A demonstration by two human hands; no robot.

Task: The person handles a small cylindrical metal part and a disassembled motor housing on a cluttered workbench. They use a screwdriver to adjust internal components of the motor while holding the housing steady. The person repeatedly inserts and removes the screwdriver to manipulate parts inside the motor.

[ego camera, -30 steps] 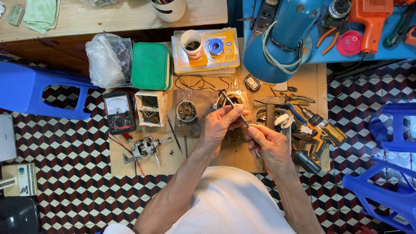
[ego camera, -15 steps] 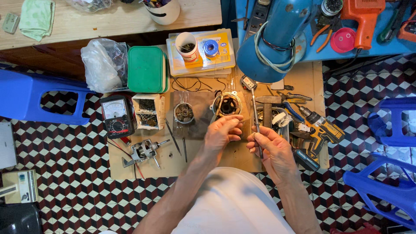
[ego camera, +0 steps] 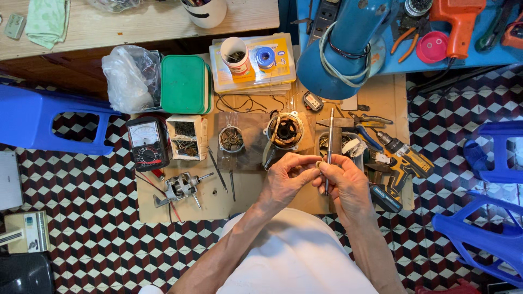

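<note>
both hands meet over the worktop (ego camera: 381,92): right hand (ego camera: 348,182) gripping a steel shaft (ego camera: 329,144), left hand (ego camera: 289,177) pinching a small ring (ego camera: 318,164); motor stator (ego camera: 285,130) open, unassembled.

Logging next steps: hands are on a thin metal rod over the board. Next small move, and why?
Probably slide the small ring along the rod. Right hand holds the rod upright over the board; left hand pinches the ring at its lower part, fingertips meeting there. What the ring is cannot be told.
</note>
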